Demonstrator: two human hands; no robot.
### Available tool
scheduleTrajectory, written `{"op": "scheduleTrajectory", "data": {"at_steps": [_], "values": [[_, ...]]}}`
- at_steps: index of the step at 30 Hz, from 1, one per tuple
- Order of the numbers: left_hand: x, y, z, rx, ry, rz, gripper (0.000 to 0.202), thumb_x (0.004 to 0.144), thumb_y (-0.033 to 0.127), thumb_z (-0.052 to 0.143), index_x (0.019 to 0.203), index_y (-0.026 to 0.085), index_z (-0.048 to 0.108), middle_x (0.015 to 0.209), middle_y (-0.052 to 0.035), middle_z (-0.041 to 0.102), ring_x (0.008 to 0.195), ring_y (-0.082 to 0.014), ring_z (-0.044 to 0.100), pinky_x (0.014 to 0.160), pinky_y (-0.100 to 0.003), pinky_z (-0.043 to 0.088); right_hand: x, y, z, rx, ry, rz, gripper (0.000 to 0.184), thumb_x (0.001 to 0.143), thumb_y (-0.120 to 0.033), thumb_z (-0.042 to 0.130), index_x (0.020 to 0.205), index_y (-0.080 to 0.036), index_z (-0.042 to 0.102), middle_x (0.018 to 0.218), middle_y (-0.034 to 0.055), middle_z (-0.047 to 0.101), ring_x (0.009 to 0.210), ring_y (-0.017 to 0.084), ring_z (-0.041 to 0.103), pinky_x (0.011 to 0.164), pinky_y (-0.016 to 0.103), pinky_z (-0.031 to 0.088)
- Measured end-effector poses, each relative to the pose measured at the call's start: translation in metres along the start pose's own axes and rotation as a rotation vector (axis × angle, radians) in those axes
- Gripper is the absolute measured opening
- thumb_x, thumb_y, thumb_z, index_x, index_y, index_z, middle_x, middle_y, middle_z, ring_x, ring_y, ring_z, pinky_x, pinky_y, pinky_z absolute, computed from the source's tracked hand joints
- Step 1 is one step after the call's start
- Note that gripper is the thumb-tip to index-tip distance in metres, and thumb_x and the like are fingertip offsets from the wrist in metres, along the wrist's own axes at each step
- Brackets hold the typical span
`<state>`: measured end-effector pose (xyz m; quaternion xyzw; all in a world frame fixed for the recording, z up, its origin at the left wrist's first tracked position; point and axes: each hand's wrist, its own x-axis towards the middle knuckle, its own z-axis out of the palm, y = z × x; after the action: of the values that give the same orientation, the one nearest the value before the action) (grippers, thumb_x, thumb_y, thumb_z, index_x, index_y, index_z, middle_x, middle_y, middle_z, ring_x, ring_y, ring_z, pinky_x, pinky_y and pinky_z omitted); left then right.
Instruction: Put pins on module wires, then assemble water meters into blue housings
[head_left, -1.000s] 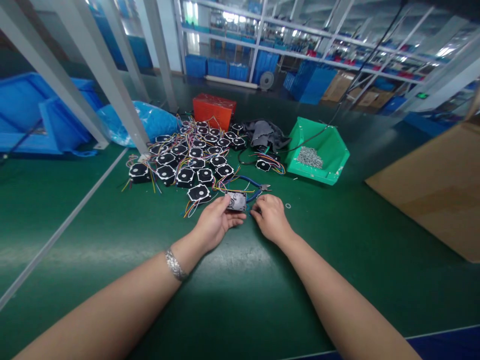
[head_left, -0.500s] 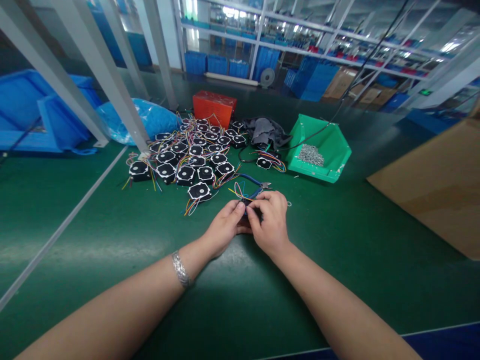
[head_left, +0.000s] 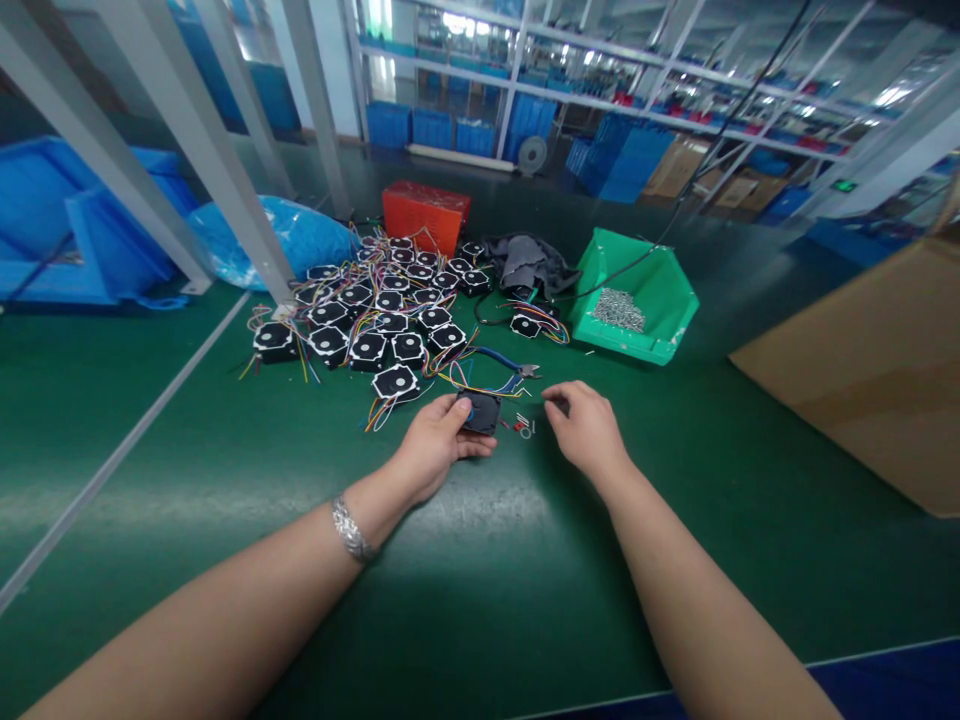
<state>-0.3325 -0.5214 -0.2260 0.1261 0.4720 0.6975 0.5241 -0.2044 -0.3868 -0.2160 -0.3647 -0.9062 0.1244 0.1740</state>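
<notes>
My left hand (head_left: 435, 447) grips a small black square fan motor (head_left: 480, 411) with coloured wires, held just above the green table. My right hand (head_left: 586, 428) is a short way to its right, fingers curled in a pinch near the table; what it holds, if anything, is too small to make out. Some tiny red and silver parts (head_left: 523, 426) lie between the hands. Blue-handled pliers (head_left: 504, 363) lie just beyond the motor.
A pile of several black motors with coloured wires (head_left: 382, 310) lies ahead. A green bin (head_left: 652, 285) holds small metal parts. An orange box (head_left: 425, 214), grey cloth (head_left: 525, 262), blue bag (head_left: 285, 235), metal posts (head_left: 225, 180) and a cardboard sheet (head_left: 870, 370) surround them.
My hands were together on the motor half a second ago. Now my right hand has drawn away to the right, and my left hand alone keeps hold of the motor.
</notes>
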Motion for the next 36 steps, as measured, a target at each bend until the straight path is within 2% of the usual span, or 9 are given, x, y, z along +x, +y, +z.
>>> {"op": "scheduleTrajectory", "data": {"at_steps": [3, 6, 12, 17, 21, 27, 32, 36], "values": [[0.000, -0.001, -0.001, -0.023, -0.029, -0.011, 0.011, 0.084, 0.019, 0.041, 0.088, 0.011, 0.046, 0.069, -0.0082, 0.062, 0.052, -0.0131, 0.060, 0.049, -0.024, 0.049, 0.002, 0.005, 0.001, 0.023, -0.186, 0.009, 0.016, 0.072, -0.014, 0.053, 0.084, -0.016, 0.062, 0.082, 0.0041, 0.059, 0.073, 0.014, 0.054, 0.070, 0.028, 0.042], [0.001, -0.002, -0.002, -0.037, -0.056, -0.004, 0.012, 0.083, 0.021, 0.043, 0.089, 0.011, 0.047, 0.073, -0.0087, 0.062, 0.053, -0.0123, 0.060, 0.050, -0.024, 0.049, 0.000, 0.002, 0.005, 0.032, -0.235, -0.048, 0.021, 0.071, -0.013, 0.056, 0.090, -0.015, 0.063, 0.087, 0.0053, 0.059, 0.077, 0.014, 0.054, 0.071, 0.027, 0.043], [0.000, -0.002, -0.003, 0.032, -0.055, 0.009, 0.020, 0.076, 0.025, 0.055, 0.089, 0.010, 0.050, 0.065, -0.0072, 0.062, 0.046, -0.0100, 0.056, 0.043, -0.020, 0.045, -0.002, -0.008, 0.014, -0.006, -0.212, -0.184, 0.022, 0.073, -0.010, 0.053, 0.092, -0.016, 0.063, 0.088, 0.0065, 0.060, 0.084, 0.015, 0.054, 0.077, 0.027, 0.042], [-0.002, -0.001, -0.003, 0.062, -0.083, 0.039, 0.024, 0.071, 0.026, 0.060, 0.087, 0.011, 0.049, 0.066, -0.0059, 0.062, 0.045, -0.0092, 0.055, 0.043, -0.019, 0.044, 0.000, -0.011, 0.014, -0.134, -0.227, -0.251, 0.022, 0.075, -0.009, 0.048, 0.089, -0.015, 0.064, 0.082, 0.0068, 0.058, 0.079, 0.016, 0.053, 0.071, 0.025, 0.041], [0.001, -0.002, -0.006, 0.012, -0.122, 0.036, 0.024, 0.071, 0.027, 0.060, 0.087, 0.012, 0.050, 0.069, -0.0049, 0.062, 0.050, -0.0107, 0.058, 0.048, -0.022, 0.047, 0.001, -0.015, 0.016, -0.195, -0.200, -0.314, 0.028, 0.075, -0.005, 0.043, 0.093, -0.016, 0.061, 0.083, 0.0067, 0.058, 0.081, 0.016, 0.052, 0.073, 0.025, 0.039], [0.002, -0.002, -0.007, 0.051, -0.088, 0.041, 0.023, 0.070, 0.029, 0.062, 0.080, 0.012, 0.050, 0.060, -0.0011, 0.058, 0.040, -0.0074, 0.052, 0.038, -0.018, 0.040, 0.000, -0.025, 0.013, -0.359, -0.269, -0.333, 0.025, 0.077, -0.005, 0.038, 0.082, -0.013, 0.061, 0.077, 0.0104, 0.055, 0.074, 0.020, 0.051, 0.067, 0.028, 0.038], [0.002, -0.002, -0.008, -0.010, -0.160, 0.025, 0.025, 0.070, 0.025, 0.062, 0.088, 0.014, 0.049, 0.069, -0.0021, 0.060, 0.046, -0.0088, 0.056, 0.042, -0.019, 0.043, -0.001, -0.030, 0.007, -0.454, -0.262, -0.268, 0.023, 0.076, -0.004, 0.038, 0.085, -0.012, 0.058, 0.076, 0.0125, 0.054, 0.072, 0.022, 0.054, 0.060, 0.029, 0.037], [0.002, 0.003, -0.012, -0.146, -0.226, -0.021, 0.034, 0.068, 0.016, 0.062, 0.097, 0.019, 0.046, 0.086, -0.0049, 0.061, 0.064, -0.0156, 0.064, 0.051, -0.022, 0.046, 0.000, -0.024, 0.006, -0.477, -0.275, -0.261, 0.020, 0.074, -0.005, 0.040, 0.082, -0.013, 0.056, 0.073, 0.0112, 0.055, 0.068, 0.021, 0.055, 0.056, 0.029, 0.037]]}}
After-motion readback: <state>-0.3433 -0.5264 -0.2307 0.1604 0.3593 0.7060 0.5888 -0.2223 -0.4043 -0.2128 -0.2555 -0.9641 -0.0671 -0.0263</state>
